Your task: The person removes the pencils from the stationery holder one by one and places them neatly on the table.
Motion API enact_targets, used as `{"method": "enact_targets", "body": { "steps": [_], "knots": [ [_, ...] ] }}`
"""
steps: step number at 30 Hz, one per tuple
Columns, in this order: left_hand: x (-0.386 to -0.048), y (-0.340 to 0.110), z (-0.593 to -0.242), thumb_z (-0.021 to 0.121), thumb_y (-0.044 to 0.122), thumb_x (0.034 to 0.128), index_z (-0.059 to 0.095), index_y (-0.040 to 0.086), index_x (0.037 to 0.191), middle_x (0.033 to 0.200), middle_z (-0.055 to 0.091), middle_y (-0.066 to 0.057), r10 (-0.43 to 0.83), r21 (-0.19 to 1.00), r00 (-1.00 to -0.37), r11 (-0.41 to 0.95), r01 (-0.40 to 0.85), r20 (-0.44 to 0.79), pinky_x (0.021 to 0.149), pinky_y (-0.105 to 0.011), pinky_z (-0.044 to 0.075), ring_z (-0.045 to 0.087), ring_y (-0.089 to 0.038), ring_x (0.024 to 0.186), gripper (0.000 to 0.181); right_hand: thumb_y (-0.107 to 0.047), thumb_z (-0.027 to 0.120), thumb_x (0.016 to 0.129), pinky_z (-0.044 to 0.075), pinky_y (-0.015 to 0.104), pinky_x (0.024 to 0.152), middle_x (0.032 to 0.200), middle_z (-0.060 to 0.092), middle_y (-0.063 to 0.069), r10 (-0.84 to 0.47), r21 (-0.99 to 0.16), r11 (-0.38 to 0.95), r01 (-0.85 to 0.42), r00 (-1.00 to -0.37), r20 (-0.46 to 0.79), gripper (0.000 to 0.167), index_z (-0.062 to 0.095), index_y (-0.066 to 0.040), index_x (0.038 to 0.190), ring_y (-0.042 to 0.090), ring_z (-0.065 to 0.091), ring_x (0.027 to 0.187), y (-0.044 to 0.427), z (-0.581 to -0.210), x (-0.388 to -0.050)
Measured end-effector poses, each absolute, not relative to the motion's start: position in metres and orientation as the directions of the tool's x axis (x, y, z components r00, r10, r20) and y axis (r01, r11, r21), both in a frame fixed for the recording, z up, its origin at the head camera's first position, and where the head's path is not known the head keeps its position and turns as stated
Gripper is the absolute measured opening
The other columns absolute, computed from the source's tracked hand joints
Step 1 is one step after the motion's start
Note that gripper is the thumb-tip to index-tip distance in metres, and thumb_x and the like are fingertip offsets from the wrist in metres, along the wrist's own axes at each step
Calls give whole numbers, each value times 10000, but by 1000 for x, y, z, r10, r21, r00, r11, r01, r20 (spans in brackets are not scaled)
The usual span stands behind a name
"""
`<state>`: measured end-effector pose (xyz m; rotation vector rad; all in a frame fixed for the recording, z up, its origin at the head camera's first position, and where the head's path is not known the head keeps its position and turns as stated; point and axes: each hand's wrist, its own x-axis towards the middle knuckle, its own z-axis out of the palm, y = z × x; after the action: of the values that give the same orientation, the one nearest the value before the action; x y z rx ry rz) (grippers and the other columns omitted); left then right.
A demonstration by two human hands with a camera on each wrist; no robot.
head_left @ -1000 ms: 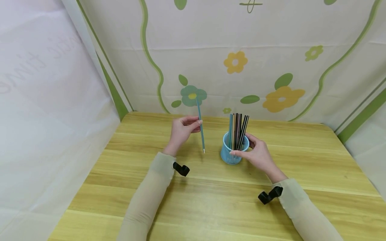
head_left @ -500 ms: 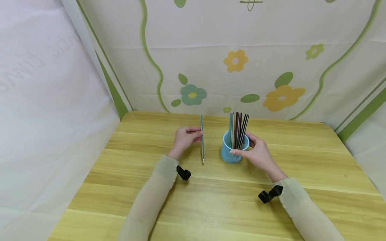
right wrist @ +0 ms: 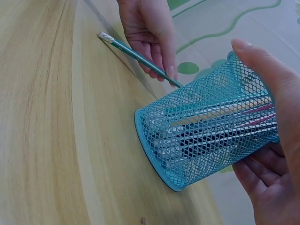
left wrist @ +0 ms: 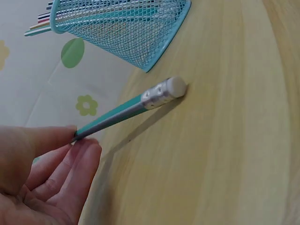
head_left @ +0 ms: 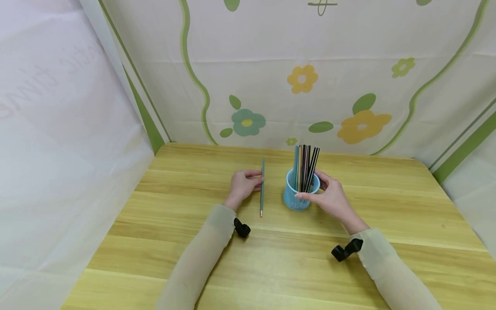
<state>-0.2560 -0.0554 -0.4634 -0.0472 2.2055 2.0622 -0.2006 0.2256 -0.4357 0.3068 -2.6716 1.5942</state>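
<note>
My left hand (head_left: 243, 185) pinches a teal pencil (head_left: 261, 198) between thumb and fingers, to the left of the cup. In the left wrist view, the pencil's white eraser (left wrist: 178, 87) with its silver band is close to the wood; whether it touches, I cannot tell. My right hand (head_left: 333, 199) holds a light blue mesh pencil cup (head_left: 293, 201) from the right side, thumb at the near rim and fingers behind. The cup stands upright on the table. Several pencils (head_left: 304, 165), teal, tan and dark, stand in it, their eraser ends (right wrist: 164, 140) down at the bottom.
The wooden table (head_left: 294, 267) reaches a white cloth backdrop (head_left: 271, 38) with printed flowers just behind the cup. Another white cloth (head_left: 58, 150) hangs along the left side. Each wrist bears a small black camera mount (head_left: 243, 228).
My left hand has come down and nearer with the pencil, shifting slightly right. The pencil's top has dropped from in front of the backdrop's flower. My right hand and the cup stay put.
</note>
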Motion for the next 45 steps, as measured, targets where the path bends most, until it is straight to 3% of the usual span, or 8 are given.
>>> {"method": "enact_targets", "body": {
  "steps": [22, 39, 45],
  "knots": [
    [-253, -55, -467, 780, 14, 898, 747, -28, 1142, 897, 743, -123, -24, 975, -994, 194, -113, -110, 640, -280, 611, 739, -207, 713, 249, -373, 901, 795, 403, 462, 1088, 1556, 365, 262, -150, -874, 462, -154, -984, 94, 1082, 277, 66, 1563, 388, 439, 1381, 226, -437, -199],
    [-251, -49, -461, 886, 95, 800, 757, 7, 1116, 881, 758, -63, -49, 929, -994, 351, -113, -103, 645, -281, 595, 723, -157, 686, 352, -376, 901, 794, 411, 441, 1083, 1552, 378, 249, -147, -873, 462, -157, -984, 99, 1077, 285, 62, 1561, 363, 442, 1384, 226, -438, -200],
    [-250, -50, -460, 870, 54, 811, 768, 14, 1087, 895, 754, -63, -36, 923, -994, 369, -107, -100, 629, -278, 591, 715, -159, 687, 297, -362, 894, 807, 407, 452, 1085, 1551, 375, 261, -151, -870, 465, -164, -983, 104, 1065, 277, 68, 1562, 380, 438, 1384, 227, -438, -200]
  ]
}}
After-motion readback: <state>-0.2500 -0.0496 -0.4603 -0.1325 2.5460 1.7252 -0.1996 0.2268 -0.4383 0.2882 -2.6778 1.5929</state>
